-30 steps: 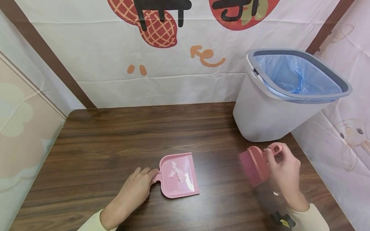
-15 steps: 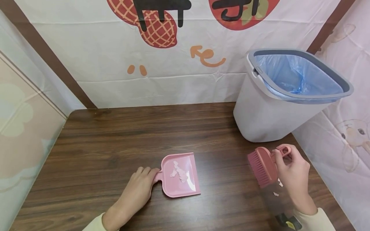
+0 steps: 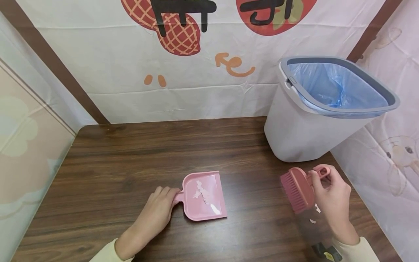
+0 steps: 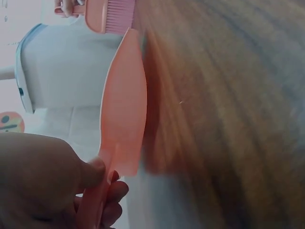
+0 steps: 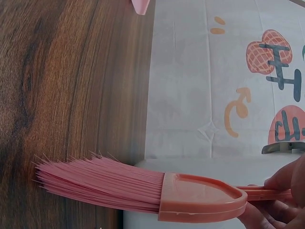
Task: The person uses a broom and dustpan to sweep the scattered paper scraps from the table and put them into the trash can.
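My left hand (image 3: 156,208) grips the handle of a pink dustpan (image 3: 193,209), whose straight lip faces right. Torn white paper scraps (image 3: 202,192) lie in the pan. In the left wrist view the dustpan (image 4: 125,100) appears edge-on, thumb and fingers around its handle. Over at the right, my right hand (image 3: 334,198) holds a small pink brush (image 3: 302,185) by its looped handle, bristles pointing left. A few paper bits (image 3: 312,221) lie on the table below the brush, near the right wrist. The right wrist view shows the brush bristles (image 5: 100,183) over the wood.
A white trash bin (image 3: 294,123) with a grey rim and blue liner (image 3: 340,85) stands at the back right of the brown wooden table (image 3: 147,149). Printed cloth (image 3: 196,98) hangs behind the table. A dark strap with a yellow mark (image 3: 327,253) is by the right sleeve.
The brush and right hand have shifted a little to the right, uncovering another paper bit, then stayed put. The dustpan moved slightly right, then tilted or rose a touch.
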`<state>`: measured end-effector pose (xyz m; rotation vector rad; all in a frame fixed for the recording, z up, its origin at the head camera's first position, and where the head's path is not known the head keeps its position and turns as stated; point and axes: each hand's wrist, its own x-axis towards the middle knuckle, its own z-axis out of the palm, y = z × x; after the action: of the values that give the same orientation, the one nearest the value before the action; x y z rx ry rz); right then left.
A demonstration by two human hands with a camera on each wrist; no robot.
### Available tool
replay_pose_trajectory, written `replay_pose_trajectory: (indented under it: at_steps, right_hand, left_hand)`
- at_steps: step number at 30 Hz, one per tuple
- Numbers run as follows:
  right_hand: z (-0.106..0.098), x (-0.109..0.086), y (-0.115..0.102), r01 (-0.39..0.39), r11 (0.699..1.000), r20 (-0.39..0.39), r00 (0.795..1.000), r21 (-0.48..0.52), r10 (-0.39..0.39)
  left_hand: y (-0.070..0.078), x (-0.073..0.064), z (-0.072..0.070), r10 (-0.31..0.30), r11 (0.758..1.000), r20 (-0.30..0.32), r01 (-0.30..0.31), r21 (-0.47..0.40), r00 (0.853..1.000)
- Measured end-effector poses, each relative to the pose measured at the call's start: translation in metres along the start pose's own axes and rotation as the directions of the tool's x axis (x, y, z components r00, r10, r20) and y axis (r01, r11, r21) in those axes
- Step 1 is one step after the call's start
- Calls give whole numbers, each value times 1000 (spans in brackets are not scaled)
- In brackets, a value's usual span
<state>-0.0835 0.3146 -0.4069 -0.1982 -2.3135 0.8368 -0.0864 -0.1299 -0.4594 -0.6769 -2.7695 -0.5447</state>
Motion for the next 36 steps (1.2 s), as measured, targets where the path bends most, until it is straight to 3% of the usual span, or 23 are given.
replay_pose_trajectory:
  at_steps: [12, 24, 32, 36]
  right_hand:
    - [0, 0, 1, 10, 1000, -2, 1000, -10, -10]
    - [1, 0, 0, -6, 1000, 0, 1000, -6, 6]
    - [2, 0, 0, 1, 1000, -1, 1000, -10, -1]
    - [1, 0, 0, 0, 1000, -3, 1000, -14, 0]
  left_hand:
    - [-6, 33, -26, 45, 999, -3, -45, -22, 999]
    - [-14, 77, -60, 78, 997, -4, -78, -21, 997]
    - [-20, 105, -83, 77, 994, 79, -70, -89, 994]
    - [-19, 122, -97, 86, 992, 88, -77, -102, 992]
